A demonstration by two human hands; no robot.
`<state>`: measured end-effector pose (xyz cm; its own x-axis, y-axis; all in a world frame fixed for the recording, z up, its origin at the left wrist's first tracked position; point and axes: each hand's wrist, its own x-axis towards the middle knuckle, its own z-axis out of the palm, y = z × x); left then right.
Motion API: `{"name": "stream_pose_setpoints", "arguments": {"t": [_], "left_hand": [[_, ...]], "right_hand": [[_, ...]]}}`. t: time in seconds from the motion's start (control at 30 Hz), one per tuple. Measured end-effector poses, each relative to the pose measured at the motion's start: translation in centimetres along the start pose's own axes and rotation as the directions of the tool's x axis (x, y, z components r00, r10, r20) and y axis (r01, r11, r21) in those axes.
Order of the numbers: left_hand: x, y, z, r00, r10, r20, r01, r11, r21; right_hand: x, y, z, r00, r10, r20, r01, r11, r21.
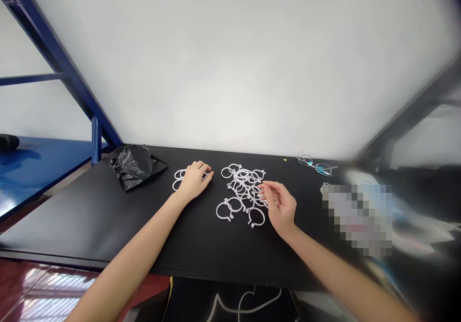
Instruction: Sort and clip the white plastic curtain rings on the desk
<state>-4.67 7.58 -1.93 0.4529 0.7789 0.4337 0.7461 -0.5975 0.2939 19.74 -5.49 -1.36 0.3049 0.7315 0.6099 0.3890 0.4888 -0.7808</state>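
Observation:
A heap of several white plastic rings [242,187] lies on the black table [90,216]. My right hand [279,206] is at the heap's right edge, thumb and fingers pinched on one ring. My left hand [194,180] rests with curled fingers on a smaller stack of white rings [178,178] to the left of the heap.
A crumpled black plastic bag [133,167] lies at the table's back left. A pair of glasses [317,165] sits at the back right near the white wall. A blurred patch covers something at the right. A blue metal frame [65,67] stands at the left.

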Motion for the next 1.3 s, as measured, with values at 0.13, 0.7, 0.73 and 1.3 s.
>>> {"name": "stream_pose_setpoints", "arguments": {"t": [0.13,0.7,0.73,1.3], "left_hand": [[-0.3,1.8,-0.1,0.995,0.102,-0.001,-0.102,0.994,-0.04],[-0.4,3.1,1.1,0.962,0.246,0.115,-0.227,0.962,-0.152],[-0.4,3.2,1.0,0.96,0.251,0.125,-0.231,0.96,-0.159],[-2.4,7.5,-0.8,0.847,0.516,-0.123,-0.525,0.78,-0.342]], "right_hand": [[0.2,0.2,0.0,1.0,-0.008,-0.018,0.007,0.999,-0.032],[0.2,-0.5,1.0,0.998,-0.027,0.05,0.03,0.998,-0.048],[0.1,-0.5,1.1,0.998,-0.03,0.055,0.033,0.998,-0.047],[0.7,-0.6,1.2,0.965,-0.121,0.232,0.146,0.985,-0.09]]}}
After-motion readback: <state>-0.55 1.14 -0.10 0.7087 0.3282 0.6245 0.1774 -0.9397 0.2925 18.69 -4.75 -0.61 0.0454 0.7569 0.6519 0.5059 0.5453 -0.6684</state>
